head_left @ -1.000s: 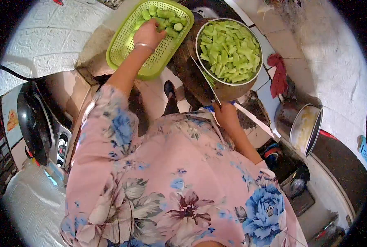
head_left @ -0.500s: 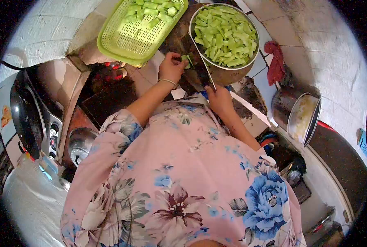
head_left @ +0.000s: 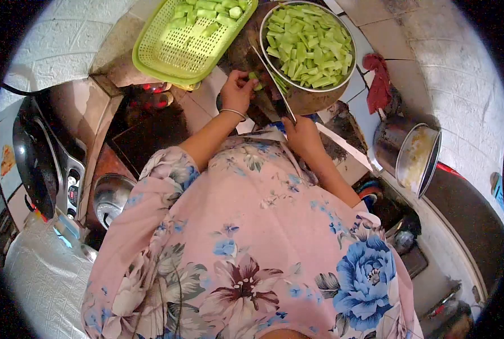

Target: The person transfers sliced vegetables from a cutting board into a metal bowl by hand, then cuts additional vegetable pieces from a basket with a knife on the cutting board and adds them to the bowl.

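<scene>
My left hand (head_left: pixel 236 95) has its fingers closed around a small green vegetable piece (head_left: pixel 256 82) over a round, dark chopping board (head_left: pixel 314 103). In my right hand (head_left: pixel 305 137) is the handle of a kitchen knife (head_left: pixel 279 87), its long blade pointing away from me across the board. Thin green slices (head_left: pixel 282 85) lie along the blade's right side. Just beyond them, a round metal bowl (head_left: pixel 311 90) filled with flat, pale green slices rests partly on the board. A light green plastic basket (head_left: pixel 144 63) with larger green chunks stands at the upper left.
A cooking pot (head_left: pixel 387 141) stands tilted at the right, below a hanging red cloth (head_left: pixel 378 85). On the left are a black cooker with a control panel (head_left: pixel 73 189) and a metal lidded pot (head_left: pixel 112 195). Bottles with red parts (head_left: pixel 158 100) stand behind my left forearm.
The knife has swung slightly left at its tip, and fresh slices now show at its right side. My left hand has shifted slightly with the vegetable piece.
</scene>
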A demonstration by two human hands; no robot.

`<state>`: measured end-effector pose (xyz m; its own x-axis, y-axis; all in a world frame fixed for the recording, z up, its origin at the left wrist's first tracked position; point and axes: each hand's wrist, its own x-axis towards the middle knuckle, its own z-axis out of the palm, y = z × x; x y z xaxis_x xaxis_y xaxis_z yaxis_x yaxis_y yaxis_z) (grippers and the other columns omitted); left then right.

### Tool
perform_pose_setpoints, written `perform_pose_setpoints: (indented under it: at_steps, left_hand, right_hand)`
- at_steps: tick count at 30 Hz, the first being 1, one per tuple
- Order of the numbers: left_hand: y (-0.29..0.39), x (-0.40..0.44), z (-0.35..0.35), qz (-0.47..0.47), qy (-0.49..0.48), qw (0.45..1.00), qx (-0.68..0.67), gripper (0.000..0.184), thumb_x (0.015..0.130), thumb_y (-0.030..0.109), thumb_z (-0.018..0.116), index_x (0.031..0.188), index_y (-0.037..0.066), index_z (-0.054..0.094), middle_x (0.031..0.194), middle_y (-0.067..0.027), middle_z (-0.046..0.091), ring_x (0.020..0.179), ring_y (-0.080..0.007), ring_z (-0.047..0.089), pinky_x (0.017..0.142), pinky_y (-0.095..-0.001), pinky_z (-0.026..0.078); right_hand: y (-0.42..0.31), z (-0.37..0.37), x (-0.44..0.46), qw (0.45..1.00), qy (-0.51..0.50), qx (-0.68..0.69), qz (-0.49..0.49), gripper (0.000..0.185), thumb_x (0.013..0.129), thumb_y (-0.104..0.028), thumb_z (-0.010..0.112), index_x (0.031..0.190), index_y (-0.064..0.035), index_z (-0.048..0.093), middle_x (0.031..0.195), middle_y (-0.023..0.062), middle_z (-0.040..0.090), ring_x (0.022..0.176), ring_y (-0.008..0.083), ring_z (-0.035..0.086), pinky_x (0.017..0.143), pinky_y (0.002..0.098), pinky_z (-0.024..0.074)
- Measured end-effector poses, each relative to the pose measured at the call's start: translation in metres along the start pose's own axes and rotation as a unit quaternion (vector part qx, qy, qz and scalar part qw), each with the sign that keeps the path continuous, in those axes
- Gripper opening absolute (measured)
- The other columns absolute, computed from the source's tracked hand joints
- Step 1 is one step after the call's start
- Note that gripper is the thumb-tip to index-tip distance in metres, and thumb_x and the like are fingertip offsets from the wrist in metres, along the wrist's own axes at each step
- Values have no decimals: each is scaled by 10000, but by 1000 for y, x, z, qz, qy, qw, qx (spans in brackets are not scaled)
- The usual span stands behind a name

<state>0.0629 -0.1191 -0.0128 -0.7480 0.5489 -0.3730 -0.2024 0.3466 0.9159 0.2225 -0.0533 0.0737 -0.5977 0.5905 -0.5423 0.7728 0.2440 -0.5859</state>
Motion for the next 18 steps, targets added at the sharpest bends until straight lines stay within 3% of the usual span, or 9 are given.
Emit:
perform_pose_setpoints:
  at_steps: [4,6,13,18]
  left_hand:
    - [-10,5,2,-10,2,1000,3,229,741,93,656,909,23,517,621,-43,536,492,-94,498,432,-241,424]
    - [-13,7,3,-17,11,1000,-14,219,737,85,658,903,27,529,627,-42,534,488,-97,491,438,-240,436]
    - [-9,3,2,-37,7,998,-57,212,731,89,663,896,31,543,629,-33,512,514,-97,497,446,-231,454]
    - [-2,-2,3,-27,23,999,-7,191,750,79,639,909,40,541,629,-24,508,529,-82,484,428,-223,420]
  right_hand:
    - [3,4,16,999,-11,-49,-19,303,824,-235,507,759,54,569,662,265,548,655,425,540,587,449,414]
    - [5,12,29,996,-20,-85,21,307,824,-235,507,750,55,573,683,272,551,679,429,542,604,451,422]
    - [-5,6,12,998,13,-62,0,295,825,-242,507,815,45,576,700,270,556,704,428,541,618,449,426]
    - [-7,0,1,999,7,-44,-14,289,824,-236,505,838,45,572,693,265,555,710,426,540,629,447,424]
